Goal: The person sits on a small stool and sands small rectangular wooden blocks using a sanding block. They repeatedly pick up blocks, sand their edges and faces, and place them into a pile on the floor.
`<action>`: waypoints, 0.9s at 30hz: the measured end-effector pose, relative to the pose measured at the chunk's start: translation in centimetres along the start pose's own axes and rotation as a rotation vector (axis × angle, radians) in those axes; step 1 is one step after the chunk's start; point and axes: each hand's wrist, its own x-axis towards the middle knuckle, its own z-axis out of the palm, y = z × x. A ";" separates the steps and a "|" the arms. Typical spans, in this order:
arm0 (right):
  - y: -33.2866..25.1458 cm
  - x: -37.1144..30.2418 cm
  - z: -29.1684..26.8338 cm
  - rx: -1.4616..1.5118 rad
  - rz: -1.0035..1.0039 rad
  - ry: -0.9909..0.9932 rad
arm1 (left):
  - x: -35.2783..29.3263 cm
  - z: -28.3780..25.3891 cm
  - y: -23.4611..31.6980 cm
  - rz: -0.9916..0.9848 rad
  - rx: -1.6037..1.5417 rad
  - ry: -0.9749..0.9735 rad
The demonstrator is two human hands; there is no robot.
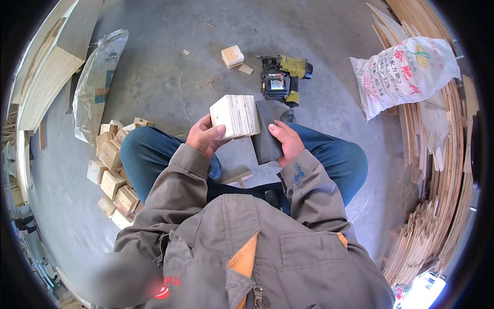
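Observation:
My left hand [206, 135] grips a pale wooden block [240, 117] built of stacked plywood layers, with the thumb on its near face. Its layered side is turned toward my right hand [287, 140]. That hand is closed on a dark grey flat rectangular piece [267, 133], whose exact kind I cannot make out. The grey piece stands tilted right beside the block's layered side; whether they touch is hard to tell. Both are held above the floor, between my bent knees.
A yellow-and-black nail gun [286, 78] lies ahead on the concrete floor, beside a small wooden block [232, 56]. Several wooden blocks [112, 183] are heaped by my left knee. A white sack [406, 74] rests on stacked boards at right; another sack [98, 87] stands at left.

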 end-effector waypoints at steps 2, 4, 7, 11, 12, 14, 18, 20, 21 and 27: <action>-0.5 -0.5 0.5 -0.023 -0.021 0.003 | 0.1 0.2 -0.3 0.006 -0.028 -0.034; -0.6 -0.8 1.0 -0.062 -0.062 0.009 | -0.1 0.8 -0.4 0.001 -0.073 -0.067; -0.9 -1.3 1.0 -0.124 -0.122 -0.043 | -0.3 1.4 -0.2 -0.035 -0.130 -0.134; -1.0 -1.6 1.1 -0.106 -0.111 -0.069 | -0.4 2.2 0.0 -0.010 -0.167 -0.184; -1.1 -1.7 1.1 -0.101 -0.109 -0.068 | -0.3 2.2 0.0 -0.001 -0.150 -0.196; -1.0 -1.6 1.0 -0.110 -0.113 -0.061 | 0.0 2.0 -0.3 0.016 -0.118 -0.219; -1.2 -1.5 0.9 -0.172 -0.129 -0.046 | 0.4 1.6 -0.9 0.043 -0.198 -0.158; -1.4 -1.6 0.8 -0.184 -0.131 -0.053 | 0.6 1.7 -0.9 0.052 -0.244 -0.157; -1.3 -1.6 0.7 -0.179 -0.133 -0.062 | 0.7 1.7 -0.9 0.058 -0.256 -0.143; -2.0 -1.6 0.4 -0.325 -0.221 0.082 | 1.1 1.0 -0.5 0.041 -0.299 -0.121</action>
